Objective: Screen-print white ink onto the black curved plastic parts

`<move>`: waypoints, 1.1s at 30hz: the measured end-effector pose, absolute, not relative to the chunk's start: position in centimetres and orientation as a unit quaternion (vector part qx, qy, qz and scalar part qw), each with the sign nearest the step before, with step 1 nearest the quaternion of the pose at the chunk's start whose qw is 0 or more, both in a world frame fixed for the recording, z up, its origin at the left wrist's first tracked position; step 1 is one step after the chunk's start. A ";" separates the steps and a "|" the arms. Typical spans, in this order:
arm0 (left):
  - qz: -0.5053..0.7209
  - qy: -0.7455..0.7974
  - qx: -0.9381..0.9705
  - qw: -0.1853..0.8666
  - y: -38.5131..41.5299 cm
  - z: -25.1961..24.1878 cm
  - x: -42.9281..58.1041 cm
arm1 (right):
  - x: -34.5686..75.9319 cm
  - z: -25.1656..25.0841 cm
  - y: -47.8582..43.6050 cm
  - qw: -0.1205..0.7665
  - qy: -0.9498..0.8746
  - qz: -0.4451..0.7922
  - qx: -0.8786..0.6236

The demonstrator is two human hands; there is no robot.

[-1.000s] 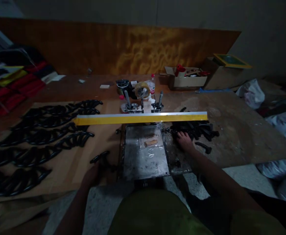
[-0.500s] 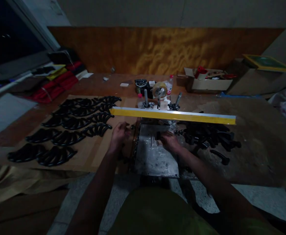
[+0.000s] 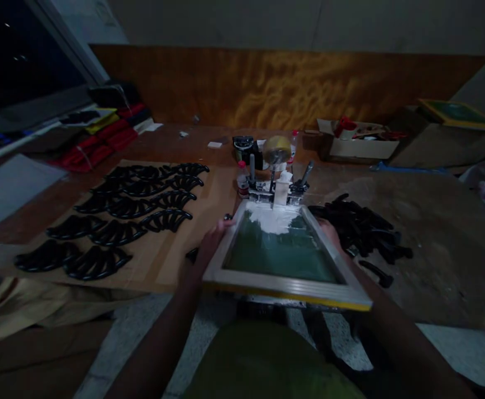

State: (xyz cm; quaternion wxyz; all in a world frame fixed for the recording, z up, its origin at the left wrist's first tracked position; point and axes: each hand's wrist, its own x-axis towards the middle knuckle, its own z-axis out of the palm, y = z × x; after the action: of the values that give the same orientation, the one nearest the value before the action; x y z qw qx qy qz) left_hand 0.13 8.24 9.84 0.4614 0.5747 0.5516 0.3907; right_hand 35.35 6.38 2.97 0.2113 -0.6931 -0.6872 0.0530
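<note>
A metal-edged screen frame (image 3: 288, 284) with green mesh lies lowered over the metal plate, hiding most of it. White paste (image 3: 272, 219) covers the mesh near its far end. A clamp mechanism (image 3: 298, 191) holds the frame's far edge. My left hand (image 3: 214, 239) is at the frame's left side, its fingers partly hidden. At the right side is my right hand (image 3: 329, 235), with most of its fingers out of sight behind the frame. A pale block (image 3: 282, 191) stands upright at the far edge of the screen.
Black curved pieces (image 3: 115, 230) lie in rows on cardboard (image 3: 165, 249) at the left. A pile of black handles (image 3: 362, 227) is at the right. Behind stand a tape roll (image 3: 277, 148), a bottle (image 3: 243, 180) and an open box (image 3: 362, 147).
The raised frame has come down toward me over the plate. My right hand has left the small black piece on the plate and moved right. My left hand is now beside the frame.
</note>
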 end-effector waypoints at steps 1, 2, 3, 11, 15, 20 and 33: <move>0.354 0.566 0.583 0.462 7.5 8.8 -0.3 | 36.1 3.8 7.3 0.226 -0.672 0.033 -0.704; 0.327 0.575 0.581 0.474 6.8 7.7 -0.6 | 36.4 4.5 8.4 0.239 -0.669 0.010 -0.703; 0.315 0.581 0.569 0.490 6.3 6.5 -0.8 | 36.2 5.2 9.5 0.250 -0.679 -0.011 -0.691; 0.358 0.544 0.533 0.540 5.8 -0.7 -0.2 | 28.5 7.4 14.9 0.053 -0.770 0.015 -0.636; 0.339 0.565 0.519 0.544 5.8 -1.3 -0.6 | 27.1 6.5 12.3 0.016 -0.784 0.022 -0.621; 0.335 0.574 0.507 0.549 5.6 -1.2 -0.4 | 26.6 6.1 7.4 0.012 -0.882 0.046 -0.469; 0.362 0.564 0.500 0.548 5.7 0.5 -0.1 | 27.5 5.3 6.0 0.101 -0.892 0.058 -0.436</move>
State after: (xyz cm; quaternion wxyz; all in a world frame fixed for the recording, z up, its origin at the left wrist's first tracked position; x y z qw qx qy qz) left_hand -0.07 5.70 0.46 0.5479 0.4998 0.5644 0.3624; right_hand 27.54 6.01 5.28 0.1014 -0.4363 -0.8922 0.0582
